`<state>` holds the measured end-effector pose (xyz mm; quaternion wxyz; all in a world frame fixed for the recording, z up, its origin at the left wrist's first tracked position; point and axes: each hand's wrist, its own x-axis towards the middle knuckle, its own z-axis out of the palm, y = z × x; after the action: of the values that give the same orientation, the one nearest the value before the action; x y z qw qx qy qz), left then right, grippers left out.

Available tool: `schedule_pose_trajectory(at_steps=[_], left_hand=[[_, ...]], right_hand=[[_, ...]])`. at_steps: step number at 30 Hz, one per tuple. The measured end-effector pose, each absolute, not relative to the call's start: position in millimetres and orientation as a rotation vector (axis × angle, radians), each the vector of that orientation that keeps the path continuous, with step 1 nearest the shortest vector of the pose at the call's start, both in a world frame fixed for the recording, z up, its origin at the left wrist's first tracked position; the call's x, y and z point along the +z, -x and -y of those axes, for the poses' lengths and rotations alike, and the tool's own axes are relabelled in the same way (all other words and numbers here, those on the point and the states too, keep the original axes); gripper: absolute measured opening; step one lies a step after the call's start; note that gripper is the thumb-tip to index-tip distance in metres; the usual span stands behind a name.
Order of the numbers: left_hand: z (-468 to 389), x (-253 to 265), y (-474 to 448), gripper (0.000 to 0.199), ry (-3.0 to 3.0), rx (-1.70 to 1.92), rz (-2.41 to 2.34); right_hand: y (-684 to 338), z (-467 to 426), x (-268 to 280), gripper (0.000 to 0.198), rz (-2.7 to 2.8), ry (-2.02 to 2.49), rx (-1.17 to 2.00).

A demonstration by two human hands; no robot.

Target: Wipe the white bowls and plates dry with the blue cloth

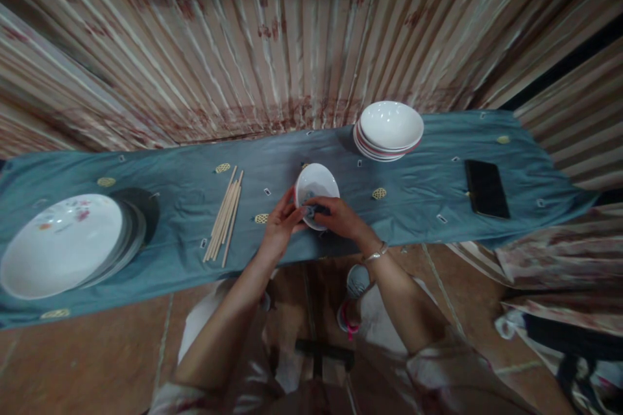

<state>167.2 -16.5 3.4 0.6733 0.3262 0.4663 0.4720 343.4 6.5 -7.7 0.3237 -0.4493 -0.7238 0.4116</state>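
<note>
Left hand point(281, 222): closed at the left side of the small white bowl point(317, 176); the rim is met by the thumb, while the far fingers are partly hidden by the bowl's wall.
Right hand point(341, 217): reached in over the bowl's right rim, fingers bent and drawn narrow; a soft bluish-grey wad point(310, 210) is held at the fingertips against the inside. Whether it is cloth cannot be told for certain.
Wrist: a silver-coloured bracelet point(377, 251) is worn on the right.
Bowl: held near the front edge of the table, tipped slightly, its opening turned up; whether its base is rested on the blue tablecloth point(423, 189) cannot be told.
Chopsticks point(224, 219): laid in a loose bundle to the left of the hands, well apart from them.
Plates point(68, 253): stacked at the far left end, the top one flower-printed.
Stacked bowls point(392, 124): set behind and to the right of the held bowl, near the curtain point(311, 45).
Dark flat device point(487, 188): laid at the right end.
</note>
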Motion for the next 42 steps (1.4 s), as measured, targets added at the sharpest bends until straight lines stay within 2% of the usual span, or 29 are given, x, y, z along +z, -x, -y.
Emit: schedule_pose_trajectory(at_steps=[4, 7, 14, 20, 26, 31, 42], left_hand=[[17, 2, -167, 0.093, -0.753, 1.057, -1.031], [17, 2, -167, 0.093, -0.751, 1.063, -1.040], [19, 6, -170, 0.097, -0.712, 1.056, -1.036], [21, 4, -173, 0.095, -0.715, 1.071, -1.033], [20, 3, -172, 0.096, -0.731, 1.048, -1.018], [21, 5, -171, 0.094, -0.735, 1.048, -1.012], [22, 7, -173, 0.090, -0.691, 1.064, -1.038]], right_hand=[[-336, -5, -4, 0.031, 1.716, 1.042, 1.242], [-329, -5, -2, 0.034, 1.595, 1.038, 1.250], [-316, -4, 10, 0.040, 1.518, 1.148, 0.896], [-319, -9, 17, 0.045, 1.727, 1.211, 0.537], [-329, -32, 1, 0.047, 1.783, 1.308, 0.411], [-345, -45, -13, 0.041, 1.769, 1.521, 0.310], [-365, -23, -26, 0.035, 1.828, 1.859, 0.224]])
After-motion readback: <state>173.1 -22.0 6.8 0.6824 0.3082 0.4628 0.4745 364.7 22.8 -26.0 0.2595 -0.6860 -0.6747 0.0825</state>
